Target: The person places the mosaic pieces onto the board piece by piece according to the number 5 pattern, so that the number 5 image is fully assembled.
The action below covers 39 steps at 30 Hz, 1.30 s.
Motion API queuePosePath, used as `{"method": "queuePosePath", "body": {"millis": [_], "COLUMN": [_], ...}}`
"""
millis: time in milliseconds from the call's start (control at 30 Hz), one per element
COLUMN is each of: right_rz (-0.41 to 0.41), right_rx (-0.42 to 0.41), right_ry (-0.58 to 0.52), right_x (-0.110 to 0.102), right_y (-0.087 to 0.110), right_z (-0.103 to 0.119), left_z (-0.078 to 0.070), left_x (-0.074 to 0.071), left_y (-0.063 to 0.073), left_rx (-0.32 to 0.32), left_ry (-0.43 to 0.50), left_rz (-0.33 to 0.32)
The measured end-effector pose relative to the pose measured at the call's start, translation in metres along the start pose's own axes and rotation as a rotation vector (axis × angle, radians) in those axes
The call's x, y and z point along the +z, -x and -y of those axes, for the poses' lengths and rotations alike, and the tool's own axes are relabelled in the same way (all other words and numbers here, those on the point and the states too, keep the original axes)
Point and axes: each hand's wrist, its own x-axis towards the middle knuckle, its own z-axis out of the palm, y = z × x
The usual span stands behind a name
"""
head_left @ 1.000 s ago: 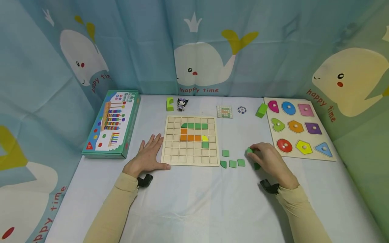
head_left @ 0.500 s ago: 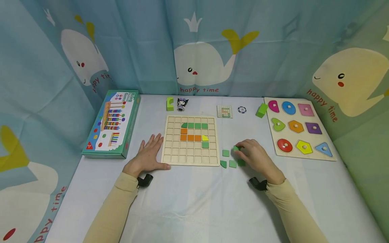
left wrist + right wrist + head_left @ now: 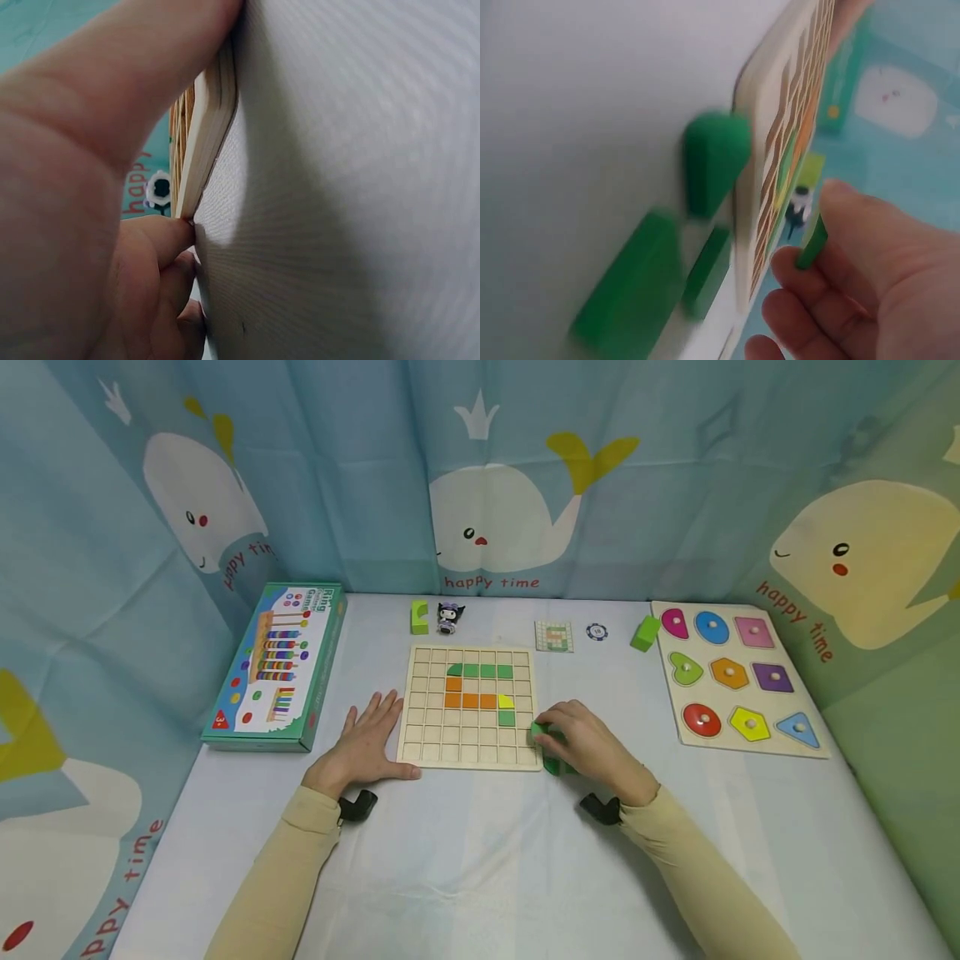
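Right hand (image 3: 588, 743) pinches a small flat green tile (image 3: 814, 244)

Held between thumb and finger, at the edge of the pale wooden square grid board (image 3: 465, 745) nearest that hand, the tile slants along its visible length (fingers partly cover its outline). Left hand (image 3: 363, 739) is spread, touching the board's opposite edge. Below the right palm, smooth green blocks (image 3: 634, 285) lie on the white, woven-textured surface (image 3: 480, 860).

Your square wooden grid board (image 3: 470, 756) sits mid white-clothed bench (image 3: 480, 868). Left: your left hand (image 3: 363, 739), then the flat green-and-white cardboard box (image 3: 273, 660). Right: your right hand (image 3: 592, 747), small green tile (image 3: 536, 732) in its fingers, then the rectangular wooden shape-puzzle board (image 3: 723, 698). Rear, left to right: light-green notched block (image 3: 418, 622), small black-and-white figurine (image 3: 448, 619), square printed card (image 3: 554, 636), round blue-and-white chip (image 3: 597, 632), light-green rectangular block (image 3: 645, 633) beside the puzzle board.
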Motion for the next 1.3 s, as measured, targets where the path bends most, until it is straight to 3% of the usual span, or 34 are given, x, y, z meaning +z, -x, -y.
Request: {"method": "queuePosePath", "body": {"millis": [333,1000,1300], "right_rz": [0.015,-0.009,0.004], "right_rx": [-0.081,-0.136,-0.124], "right_ry": [0.020,0.119,0.100], "right_x": [0.015,0.026,0.027], "right_y": [-0.018,-0.029,-0.030], "right_z": [0.016,0.024,0.025], "left_z": [0.000,0.001,0.001], "left_x": [0.001,0.002,0.002], "left_y": [0.000,-0.001,-0.001], "left_rx": [-0.008,-0.006,-0.008], "left_ry": [-0.011,-0.019,-0.015], "left_rz": [0.005,0.000,-0.001]}}
